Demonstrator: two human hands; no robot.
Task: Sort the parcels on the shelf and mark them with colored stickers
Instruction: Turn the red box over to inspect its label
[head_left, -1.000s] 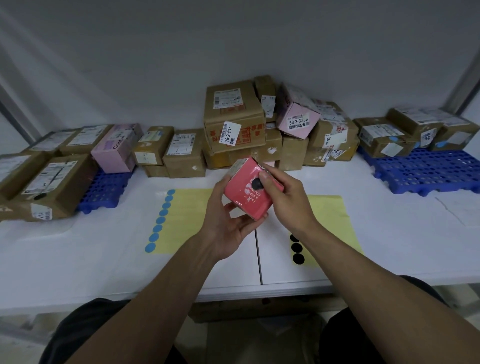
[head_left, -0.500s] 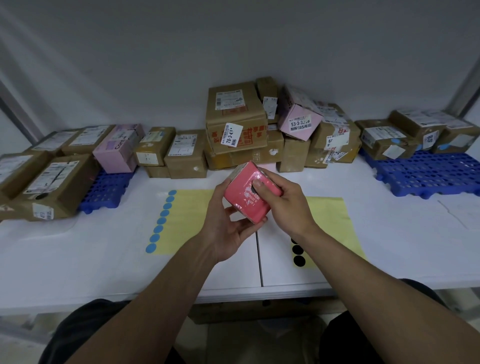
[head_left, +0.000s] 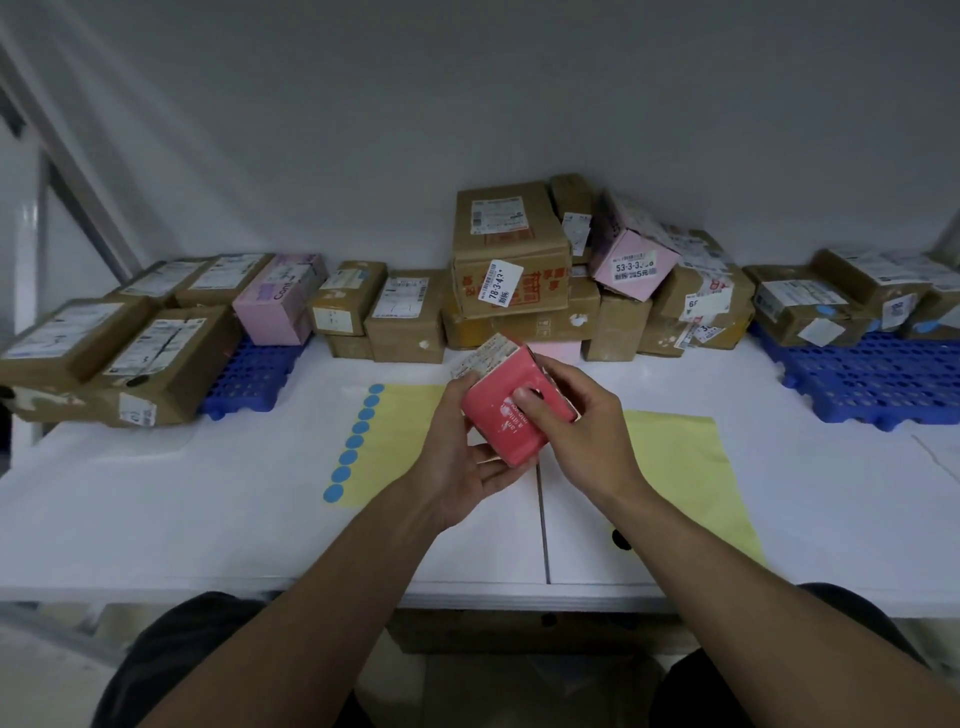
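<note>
Left blue pallet (head_left: 249, 374) at the shelf's (head_left: 208, 493) left end carries brown parcels, one showing a black dot. A strip of blue stickers (head_left: 356, 441) sits on a yellow sheet left of centre, near the front edge. The left hand (head_left: 467, 467) cups the red parcel (head_left: 506, 431) from below, fingers curled round its lower left side. The parcel is held above the shelf centre, off the surface and tilted, its labelled end pointing toward the back pile (head_left: 511, 260). The right hand (head_left: 587, 441) grips its right side, thumb (head_left: 524, 401) pressed flat on the red face; what is under it is hidden. A black sticker (head_left: 621, 540) lies beside the right forearm. Likely next is a carry to a pallet, both well apart, with the left hand bearing the weight. The right blue pallet (head_left: 872, 379) holds blue-dotted parcels.
</note>
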